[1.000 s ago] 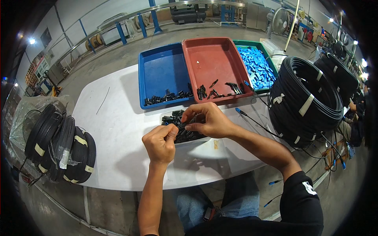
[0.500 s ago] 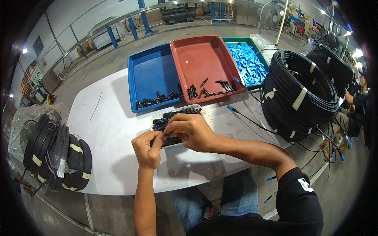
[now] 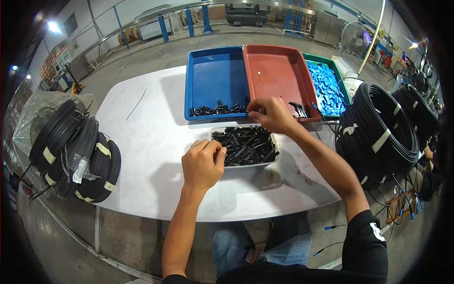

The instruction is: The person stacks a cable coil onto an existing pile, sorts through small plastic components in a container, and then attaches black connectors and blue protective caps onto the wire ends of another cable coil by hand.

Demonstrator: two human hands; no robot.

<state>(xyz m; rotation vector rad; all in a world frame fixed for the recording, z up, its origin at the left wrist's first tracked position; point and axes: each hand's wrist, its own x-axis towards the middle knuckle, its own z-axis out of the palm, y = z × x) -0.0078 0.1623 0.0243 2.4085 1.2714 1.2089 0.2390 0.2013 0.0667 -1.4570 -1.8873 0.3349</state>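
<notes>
The black pieces (image 3: pixel 246 144) seemed light, stiff, best pinched mid-length; left hand (image 3: pixel 202 164) and right hand (image 3: pixel 273 115) had curled fingers, any grip unclear.

no words, numbers or signs can be read. toward nine o'clock, a white label (image 3: pixel 80 171) sits on a plastic-wrapped cable coil (image 3: pixel 88 137), its face too small to make out. at four o'clock, a white mark (image 3: pixel 377 232) (print or patch, hard to tell) stands on the black sleeve (image 3: pixel 363 248), equally illegible.
</notes>
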